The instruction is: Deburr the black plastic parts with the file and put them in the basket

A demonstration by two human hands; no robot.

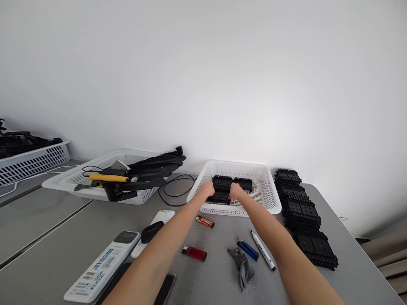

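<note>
Both arms reach forward into a white mesh basket at the middle of the grey table. My left hand and my right hand are curled, one on each side, round a black plastic part lying in the basket. More black parts lie just behind it. The fingertips are hidden against the dark plastic.
A row of stacked black parts runs along the table's right edge. Near the front lie a red lighter, an orange lighter, a blue lighter, a marker, a grey rag and remotes. A second white basket with tools sits left.
</note>
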